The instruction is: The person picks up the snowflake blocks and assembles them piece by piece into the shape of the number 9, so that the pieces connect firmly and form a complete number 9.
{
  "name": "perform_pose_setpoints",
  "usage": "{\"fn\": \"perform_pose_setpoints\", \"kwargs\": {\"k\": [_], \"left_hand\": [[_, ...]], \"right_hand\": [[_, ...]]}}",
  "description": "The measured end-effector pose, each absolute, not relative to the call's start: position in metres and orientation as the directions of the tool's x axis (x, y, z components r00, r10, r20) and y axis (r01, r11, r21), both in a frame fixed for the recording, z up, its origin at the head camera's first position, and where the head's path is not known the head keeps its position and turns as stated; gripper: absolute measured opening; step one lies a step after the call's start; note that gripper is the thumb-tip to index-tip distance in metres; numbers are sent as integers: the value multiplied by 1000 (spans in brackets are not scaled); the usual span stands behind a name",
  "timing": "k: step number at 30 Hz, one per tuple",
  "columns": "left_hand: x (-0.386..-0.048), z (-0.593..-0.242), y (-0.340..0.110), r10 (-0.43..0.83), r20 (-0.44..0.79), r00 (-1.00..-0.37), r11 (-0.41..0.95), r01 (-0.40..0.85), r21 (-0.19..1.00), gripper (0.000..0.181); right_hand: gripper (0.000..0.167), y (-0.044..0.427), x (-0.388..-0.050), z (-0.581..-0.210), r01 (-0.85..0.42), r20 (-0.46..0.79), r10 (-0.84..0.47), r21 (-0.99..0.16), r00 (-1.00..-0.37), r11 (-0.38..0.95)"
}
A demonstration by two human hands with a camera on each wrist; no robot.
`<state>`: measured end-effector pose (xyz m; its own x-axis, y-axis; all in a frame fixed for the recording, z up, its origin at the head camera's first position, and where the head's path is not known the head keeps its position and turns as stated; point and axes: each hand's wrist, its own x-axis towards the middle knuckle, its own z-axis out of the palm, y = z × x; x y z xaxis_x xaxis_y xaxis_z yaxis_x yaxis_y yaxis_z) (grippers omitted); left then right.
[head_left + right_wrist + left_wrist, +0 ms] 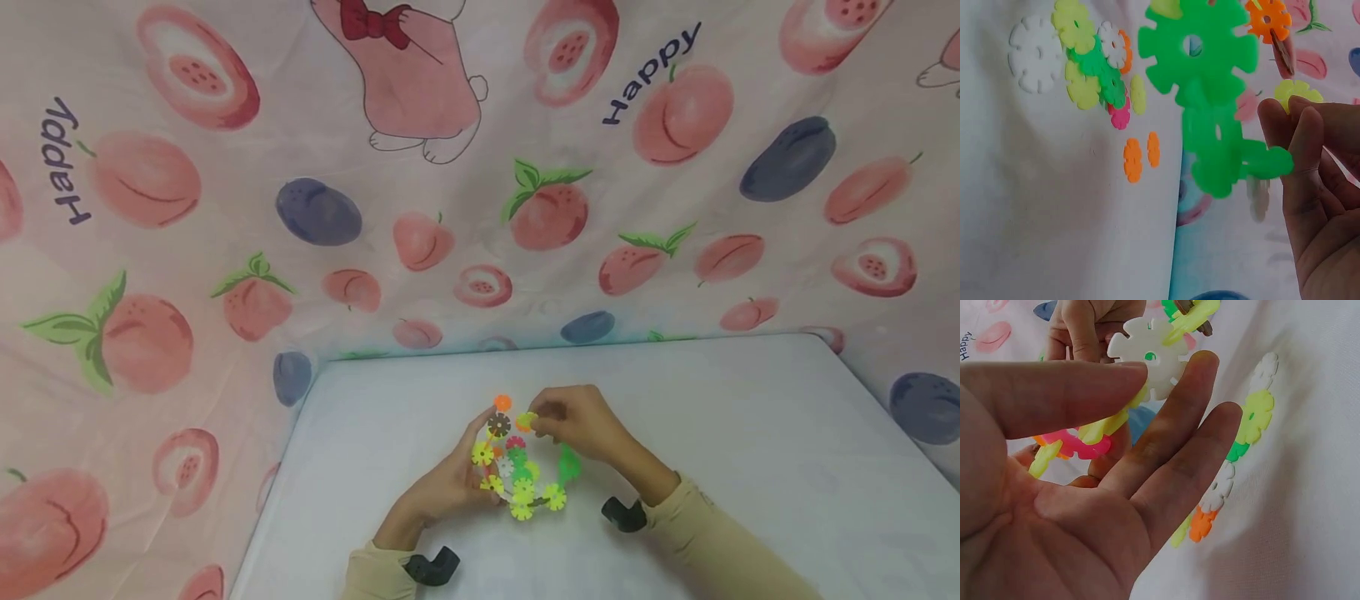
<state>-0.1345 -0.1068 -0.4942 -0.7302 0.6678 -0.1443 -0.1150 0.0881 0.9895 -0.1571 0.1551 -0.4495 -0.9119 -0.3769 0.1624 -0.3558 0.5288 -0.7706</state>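
free room over the table [787, 425] right of the right hand [585, 423], linked discs [522, 490] leftward

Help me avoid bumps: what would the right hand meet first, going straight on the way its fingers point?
Probably the brown disc, left of the yellow disc the right hand pinches in the head view; depth is unclear, so it might miss.

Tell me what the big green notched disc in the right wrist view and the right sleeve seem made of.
Green disc: probably moulded plastic, smooth, with uniform colour and cleanly shaped notches. Right sleeve: apparently matte fabric, judging by its soft creases; fibre type unclear.
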Motion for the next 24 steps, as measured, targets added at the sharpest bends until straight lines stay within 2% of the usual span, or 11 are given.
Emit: {"fn": "perform_pose_setpoints", "kwargs": {"k": [12, 18, 21, 24], "left_hand": [[-134, -491, -106, 681, -173, -712, 110, -134, 985, 120], [-135, -491, -105, 699, -166, -695, 95, -140, 986, 119], [-136, -491, -104, 673, -193, -714, 145, -129, 981, 108], [-136, -492, -101, 606, -228, -762, 231, -106, 967, 78]], "right_hand": [[6, 146, -156, -453, -362, 175, -369, -766, -913, 532], [7, 144, -155, -452, -461, 282, -380, -687, -881, 561], [8, 142, -154, -451, -509, 334, -389, -641, -859, 574], [8, 140, -153, -451, -527, 354, -392, -613, -849, 589]]}}
